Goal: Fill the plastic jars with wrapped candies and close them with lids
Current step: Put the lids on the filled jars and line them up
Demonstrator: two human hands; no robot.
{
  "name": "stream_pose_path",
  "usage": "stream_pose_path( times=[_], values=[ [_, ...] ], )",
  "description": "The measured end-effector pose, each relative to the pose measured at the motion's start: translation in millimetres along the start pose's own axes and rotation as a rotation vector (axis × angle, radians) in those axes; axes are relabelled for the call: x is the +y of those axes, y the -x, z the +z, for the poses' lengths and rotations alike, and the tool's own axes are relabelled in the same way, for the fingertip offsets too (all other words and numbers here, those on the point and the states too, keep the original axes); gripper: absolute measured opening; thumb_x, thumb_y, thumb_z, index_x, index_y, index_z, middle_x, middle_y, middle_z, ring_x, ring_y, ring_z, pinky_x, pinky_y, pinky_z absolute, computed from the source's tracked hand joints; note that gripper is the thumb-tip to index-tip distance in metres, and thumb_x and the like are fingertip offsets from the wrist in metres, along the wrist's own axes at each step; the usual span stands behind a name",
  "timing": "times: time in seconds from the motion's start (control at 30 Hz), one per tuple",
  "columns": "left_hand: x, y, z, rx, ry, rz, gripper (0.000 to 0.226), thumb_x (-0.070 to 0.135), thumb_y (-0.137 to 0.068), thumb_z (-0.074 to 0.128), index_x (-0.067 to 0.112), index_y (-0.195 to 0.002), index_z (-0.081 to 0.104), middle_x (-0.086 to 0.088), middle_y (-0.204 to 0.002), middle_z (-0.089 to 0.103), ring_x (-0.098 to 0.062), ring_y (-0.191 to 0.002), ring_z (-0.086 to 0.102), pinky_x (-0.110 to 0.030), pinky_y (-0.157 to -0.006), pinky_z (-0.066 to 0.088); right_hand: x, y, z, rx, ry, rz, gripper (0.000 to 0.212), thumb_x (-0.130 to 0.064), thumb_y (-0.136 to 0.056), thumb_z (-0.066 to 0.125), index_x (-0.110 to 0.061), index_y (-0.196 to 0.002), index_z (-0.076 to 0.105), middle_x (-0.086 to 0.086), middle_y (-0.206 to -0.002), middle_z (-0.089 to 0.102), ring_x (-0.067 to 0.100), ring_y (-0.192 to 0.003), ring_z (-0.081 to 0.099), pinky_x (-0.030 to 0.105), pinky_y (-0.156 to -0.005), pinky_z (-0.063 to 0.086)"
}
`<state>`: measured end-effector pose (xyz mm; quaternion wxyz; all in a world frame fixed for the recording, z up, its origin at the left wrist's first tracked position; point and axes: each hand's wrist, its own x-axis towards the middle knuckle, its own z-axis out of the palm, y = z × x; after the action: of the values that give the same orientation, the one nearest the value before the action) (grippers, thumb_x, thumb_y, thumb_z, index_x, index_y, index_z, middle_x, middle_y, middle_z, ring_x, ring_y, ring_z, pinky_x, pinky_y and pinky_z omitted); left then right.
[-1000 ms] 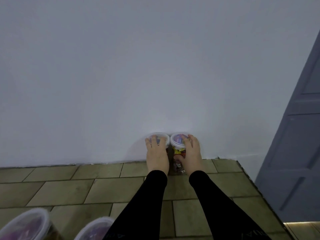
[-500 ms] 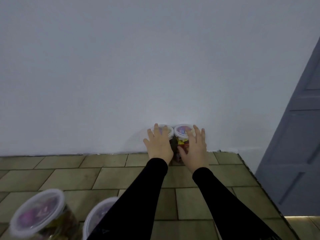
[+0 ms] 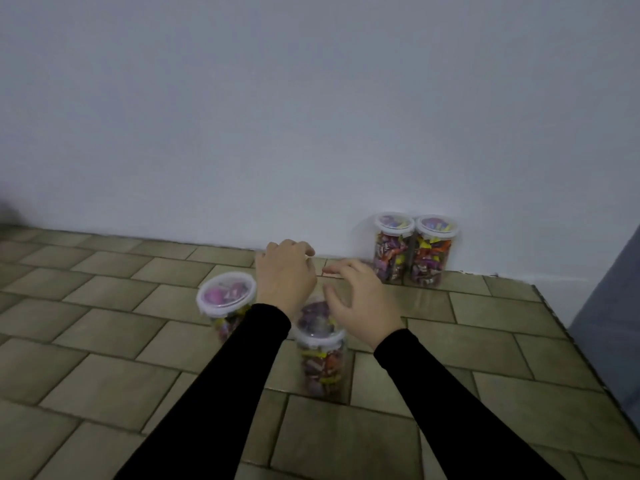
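Note:
Two clear plastic jars full of wrapped candies, both lidded, stand side by side against the white wall: one jar (image 3: 392, 249) on the left and its neighbour (image 3: 433, 252) on the right. Two more lidded, candy-filled jars stand nearer: one (image 3: 225, 303) partly behind my left forearm, and another (image 3: 322, 355) between my arms. My left hand (image 3: 285, 271) hovers above the floor with fingers loosely curled, holding nothing. My right hand (image 3: 360, 301) hangs over the near jar's lid with fingers spread and empty.
The floor (image 3: 104, 341) is olive-green tile and meets a plain white wall (image 3: 311, 116). A grey door (image 3: 609, 323) stands at the right edge, past the tiled area's border.
Both hands have let go of the two jars at the wall and pulled back toward me. The view has swung left, bringing the two nearer jars to the middle.

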<state>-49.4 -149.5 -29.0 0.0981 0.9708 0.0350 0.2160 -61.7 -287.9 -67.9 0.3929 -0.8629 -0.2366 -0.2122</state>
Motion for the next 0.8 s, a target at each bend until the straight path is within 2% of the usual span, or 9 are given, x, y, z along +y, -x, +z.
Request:
stream_pose_path(
  times=[0.13,0.23,0.33,0.47,0.6,0.8],
  values=[
    [-42.3,37.5,-7.3,0.096,-0.043,-0.119,0.036,0.033,-0.086,0.057,0.028,-0.122,0.059,0.002,-0.133,0.053,-0.028,-0.119,0.047,-0.041,-0.090,0.036,-31.4,23.7,17.4,-0.088,0.255,-0.046,0.051,-0.059,-0.074,0.046,-0.026,-0.108,0.066,-0.006,-0.106,0.058,0.016,-0.102,0.053,0.033,-0.084,0.046],
    [-65.6,55.4,-7.1,0.030,-0.145,-0.269,0.053,0.046,-0.086,0.056,0.030,-0.136,0.046,-0.005,-0.149,0.036,-0.037,-0.131,0.034,-0.049,-0.097,0.034,-38.4,40.3,25.2,-0.109,0.317,-0.040,0.065,-0.069,-0.064,0.049,-0.027,-0.113,0.060,-0.005,-0.114,0.052,0.018,-0.106,0.048,0.037,-0.084,0.046],
    [-83.7,70.2,-0.1,-0.044,-0.127,-0.304,0.062,0.047,-0.088,0.057,0.029,-0.143,0.033,-0.006,-0.153,0.025,-0.040,-0.135,0.026,-0.051,-0.100,0.033,-34.8,47.7,27.7,-0.140,0.355,-0.082,0.067,-0.060,-0.065,0.058,-0.022,-0.120,0.057,0.000,-0.121,0.051,0.023,-0.111,0.047,0.039,-0.088,0.047],
    [-94.9,76.5,15.6,0.005,-0.124,-0.192,0.057,0.032,-0.088,0.061,0.021,-0.140,0.039,-0.013,-0.151,0.030,-0.040,-0.132,0.028,-0.044,-0.106,0.029,-31.4,47.4,34.7,-0.106,0.375,-0.084,0.063,-0.051,-0.069,0.064,-0.014,-0.120,0.060,0.006,-0.119,0.055,0.028,-0.110,0.050,0.039,-0.092,0.048],
    [-92.3,71.1,30.1,0.004,-0.108,-0.109,0.060,0.028,-0.085,0.063,0.017,-0.139,0.040,-0.018,-0.149,0.033,-0.041,-0.136,0.029,-0.047,-0.111,0.022,-24.7,40.2,40.6,-0.084,0.443,-0.079,0.060,-0.048,-0.073,0.069,-0.011,-0.120,0.061,0.009,-0.119,0.058,0.031,-0.108,0.052,0.041,-0.095,0.047],
    [-77.3,51.1,45.2,0.037,0.032,-0.009,0.054,0.018,-0.086,0.064,0.018,-0.138,0.046,-0.014,-0.149,0.035,-0.044,-0.134,0.027,-0.048,-0.110,0.027,-4.4,10.0,43.9,-0.122,0.545,-0.029,0.063,-0.048,-0.065,0.079,-0.008,-0.113,0.066,0.011,-0.112,0.063,0.034,-0.100,0.059,0.043,-0.089,0.052]
  ],
)
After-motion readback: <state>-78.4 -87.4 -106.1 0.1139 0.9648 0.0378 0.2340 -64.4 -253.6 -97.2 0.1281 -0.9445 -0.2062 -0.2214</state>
